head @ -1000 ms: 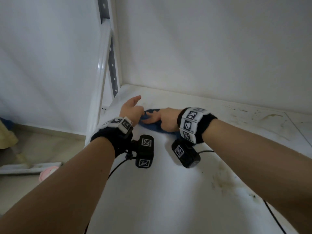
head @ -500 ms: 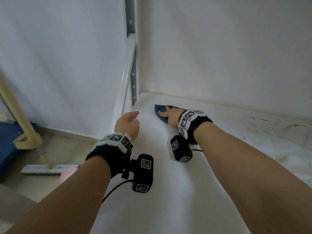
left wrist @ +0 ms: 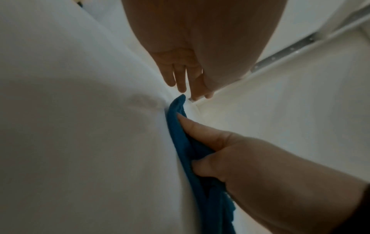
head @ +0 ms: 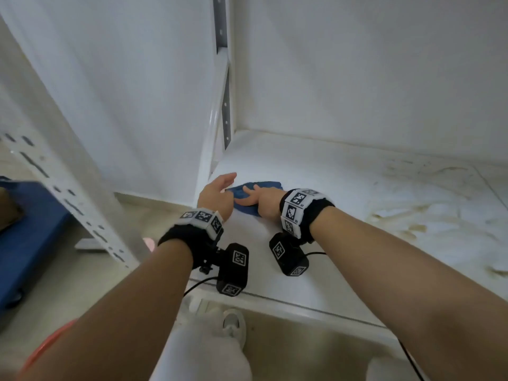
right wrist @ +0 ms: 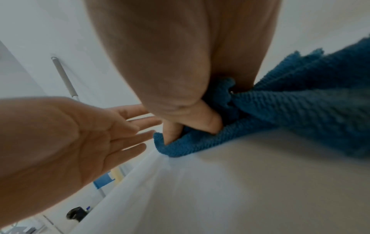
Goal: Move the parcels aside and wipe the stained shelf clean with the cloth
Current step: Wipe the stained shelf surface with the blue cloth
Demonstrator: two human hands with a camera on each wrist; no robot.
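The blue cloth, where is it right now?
In the head view the blue cloth lies on the white shelf near its back-left corner, gripped by the right hand, with the open left hand just beside it.

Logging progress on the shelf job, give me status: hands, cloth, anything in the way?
Right hand grips blue cloth on shelf, left corner. Left hand open beside it, holding nothing. Stains remain to the right. No parcels in view.
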